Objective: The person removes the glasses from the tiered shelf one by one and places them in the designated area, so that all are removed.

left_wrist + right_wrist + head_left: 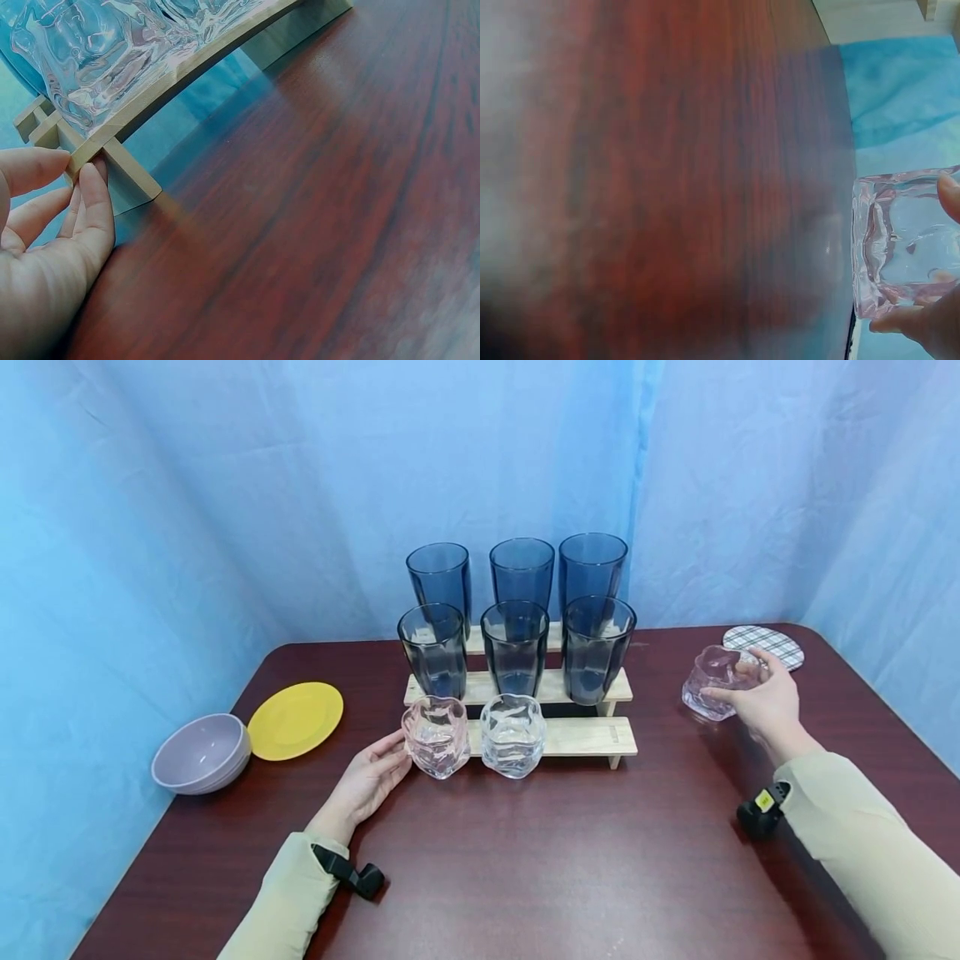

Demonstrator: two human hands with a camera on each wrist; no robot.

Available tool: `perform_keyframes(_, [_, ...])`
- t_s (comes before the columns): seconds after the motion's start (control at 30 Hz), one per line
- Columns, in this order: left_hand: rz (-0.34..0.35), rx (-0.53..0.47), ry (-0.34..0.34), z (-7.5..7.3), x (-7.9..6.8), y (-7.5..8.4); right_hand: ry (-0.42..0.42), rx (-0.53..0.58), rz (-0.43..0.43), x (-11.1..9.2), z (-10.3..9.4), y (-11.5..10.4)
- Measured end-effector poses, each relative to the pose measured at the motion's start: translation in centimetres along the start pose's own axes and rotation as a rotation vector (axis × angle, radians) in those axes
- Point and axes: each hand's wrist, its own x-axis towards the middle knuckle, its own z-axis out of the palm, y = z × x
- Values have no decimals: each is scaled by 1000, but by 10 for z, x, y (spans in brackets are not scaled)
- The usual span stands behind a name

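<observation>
Gripping a pinkish glass (708, 685), the right hand (774, 703) has a checked coaster (776, 647) just beyond; the left hand (366, 781) pinches the wooden rack (588, 737), two short glasses (513, 739) blocking its right, tall blue glasses (514, 656) beyond.

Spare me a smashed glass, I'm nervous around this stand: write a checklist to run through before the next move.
1. Right grip secure on the held glass: ok, thumb and fingers hold its sides.
2. Held glass lifted off the table: cannot tell.
3. Left grip on the wooden stand: ok, it pinches the front step's left end.
4. Pinkish glass and clear glass seated well back: not ok, both appear to overhang the front edge.
5. Bare wood on the front step: ok, at its right end.
6. Six blue tumblers upright: ok, three in each row.
</observation>
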Motion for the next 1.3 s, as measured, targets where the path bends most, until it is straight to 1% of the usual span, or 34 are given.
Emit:
perform_keyframes(0.07, [0, 1, 0, 0, 0, 0, 5, -29, 2, 3, 1, -1])
perform_keyframes(0.17, [-1, 0, 3, 0, -1, 0, 1, -41, 11, 6, 3, -2])
perform_keyframes(0.37, [-3, 2, 1, 0, -1, 0, -23, -7, 55, 12, 4, 0])
perform_keyframes(0.47, [-4, 2, 1, 0, -1, -1, -36, 6, 59, 15, 3, 2])
perform_keyframes(0.57, [-5, 3, 1, -1, -1, 0, -31, -7, 35, 17, 2, 3])
perform_keyframes(0.63, [-4, 4, 3, -2, -1, 0, -23, -37, -1, 19, 2, 3])
perform_keyframes(0.77, [2, 8, 5, -2, -2, 0, -7, -140, -94, 24, 0, 6])
perform_keyframes(0.87, [4, 6, 2, -3, -2, 0, 8, -216, -136, 29, -2, 8])
perform_keyframes(1.03, [15, -2, -7, -2, -1, 0, 16, -272, -140, 36, -5, 11])
perform_keyframes(1.17, [23, -9, -10, -2, -1, -1, 21, -292, -136, 39, -8, 11])
perform_keyframes(1.3, [29, -9, -13, -1, 0, -2, 27, -289, -136, 38, -11, 10])
